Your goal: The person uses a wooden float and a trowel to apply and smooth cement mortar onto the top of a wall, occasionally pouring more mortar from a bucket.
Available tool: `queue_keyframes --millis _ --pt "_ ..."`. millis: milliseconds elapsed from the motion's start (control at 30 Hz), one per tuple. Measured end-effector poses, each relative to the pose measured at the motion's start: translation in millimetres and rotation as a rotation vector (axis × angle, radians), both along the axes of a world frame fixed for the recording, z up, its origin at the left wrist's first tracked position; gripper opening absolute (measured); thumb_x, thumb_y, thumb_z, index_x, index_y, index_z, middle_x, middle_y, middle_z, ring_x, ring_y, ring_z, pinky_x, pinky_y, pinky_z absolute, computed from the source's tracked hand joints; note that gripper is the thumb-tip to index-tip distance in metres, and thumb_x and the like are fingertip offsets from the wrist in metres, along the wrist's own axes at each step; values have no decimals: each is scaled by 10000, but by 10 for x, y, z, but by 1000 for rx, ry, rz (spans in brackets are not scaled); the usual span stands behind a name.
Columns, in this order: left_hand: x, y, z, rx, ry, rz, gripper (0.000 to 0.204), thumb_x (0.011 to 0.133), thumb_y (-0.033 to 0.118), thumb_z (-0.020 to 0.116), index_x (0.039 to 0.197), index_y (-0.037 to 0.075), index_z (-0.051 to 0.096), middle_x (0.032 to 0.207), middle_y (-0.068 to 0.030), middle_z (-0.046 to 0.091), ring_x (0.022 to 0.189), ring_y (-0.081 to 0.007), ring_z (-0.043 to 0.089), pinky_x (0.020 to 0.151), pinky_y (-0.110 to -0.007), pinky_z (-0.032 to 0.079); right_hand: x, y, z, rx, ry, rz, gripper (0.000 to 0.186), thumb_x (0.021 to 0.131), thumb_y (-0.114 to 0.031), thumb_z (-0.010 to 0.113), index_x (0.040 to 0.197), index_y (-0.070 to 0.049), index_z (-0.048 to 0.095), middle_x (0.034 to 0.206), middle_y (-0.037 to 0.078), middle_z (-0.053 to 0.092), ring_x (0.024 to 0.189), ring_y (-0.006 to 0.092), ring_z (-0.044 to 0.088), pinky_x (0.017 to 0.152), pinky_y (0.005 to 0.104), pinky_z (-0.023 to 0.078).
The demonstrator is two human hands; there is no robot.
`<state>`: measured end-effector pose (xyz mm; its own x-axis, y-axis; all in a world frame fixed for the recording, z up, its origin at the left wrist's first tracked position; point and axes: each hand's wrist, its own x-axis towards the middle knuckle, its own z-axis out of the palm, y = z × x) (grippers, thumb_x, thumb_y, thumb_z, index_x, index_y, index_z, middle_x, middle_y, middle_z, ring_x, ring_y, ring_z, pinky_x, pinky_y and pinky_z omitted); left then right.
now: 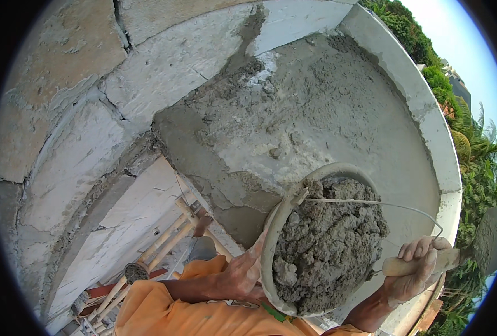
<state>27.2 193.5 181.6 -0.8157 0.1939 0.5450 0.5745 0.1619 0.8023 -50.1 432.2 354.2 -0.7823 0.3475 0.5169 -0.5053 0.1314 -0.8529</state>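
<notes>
A bucket (270, 257) heaped with wet grey mortar (329, 246) is tilted in front of my body. My left hand (245, 273) presses round its outer left wall and holds it; the fingertips are partly hidden behind the bucket. At the right, my right hand (415, 267) is closed round the wooden handle (447, 261) of a trowel. The trowel's grey, mortar-smeared blade (491, 239) points out to the right. The bucket's wire bail (397, 204) runs across the mortar and reaches down to my right fingers.
Rough wet mortar (332, 106) covers the slab ahead, bordered by a pale low parapet (436, 131). A block wall (164, 73) rises at left. Below lie bamboo scaffold poles (167, 241), another mortar-filled container (136, 273) and another person's arm (202, 224). Trees (478, 157) stand beyond the parapet.
</notes>
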Motion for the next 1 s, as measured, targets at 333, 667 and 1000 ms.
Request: queue_keyframes --millis 333,667,1000 --pt "-33 126 -191 272 44 0 843 722 210 832 1343 -69 336 1414 -443 216 1284 -541 368 962 -463 461 562 150 -360 -67 -179 108 353 942 -301 577 1152 -65 421 773 39 419 642 136 460 598 284 420" --pt "-169 -91 -9 -30 452 156 492 829 138 680 1280 258 524 1411 -371 295 1222 -484 475 925 -422 512 511 55 -400 -210 -165 55 210 990 -278 516 1011 -70 494 693 17 404 549 102 395 502 231 347" --pt "-323 -221 245 -3 424 169 473 764 204 753 1173 151 523 1368 -374 347 1187 -500 498 905 -435 525 204 -89 -94 -288 -172 48 163 993 -202 488 992 -40 500 631 6 390 450 98 385 422 230 346"
